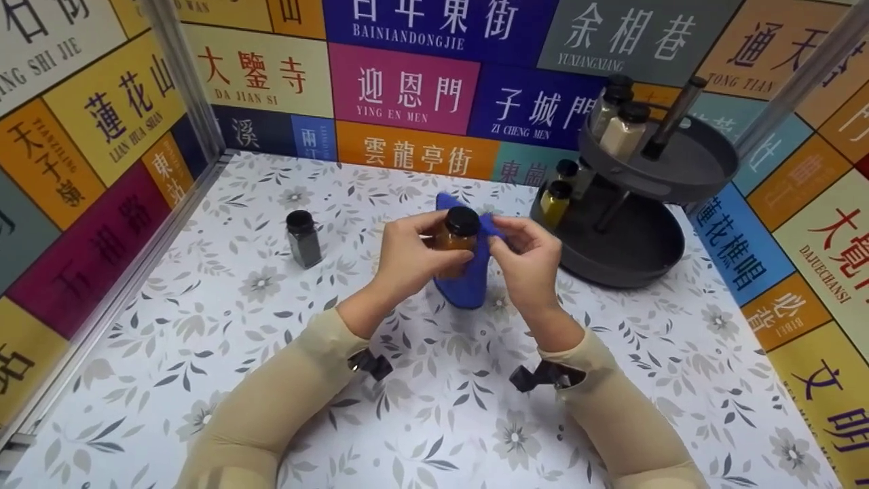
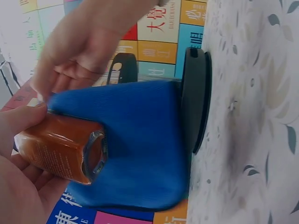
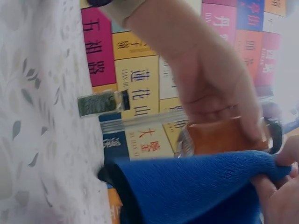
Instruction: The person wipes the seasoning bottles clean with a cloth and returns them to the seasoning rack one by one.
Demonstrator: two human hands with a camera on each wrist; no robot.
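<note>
At the head view's centre, the left hand (image 1: 411, 255) holds a black-lidded, orange-filled glass jar (image 1: 457, 242) in its grip, while the right hand (image 1: 533, 261) pinches a blue fabric cloth (image 1: 467, 288) beside it. A black two-tiered round stand (image 1: 614, 261) occupies the upper right of the white floral tabletop (image 1: 421, 424).

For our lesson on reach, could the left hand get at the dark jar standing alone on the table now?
Probably not yet: the left hand holds the orange jar. Nothing visible stands between that hand and the dark jar, though.

Left hand (image 1: 415, 250) grips; right hand (image 1: 528, 261) pinches (both forearms (image 1: 285, 387) angled inward).
</note>
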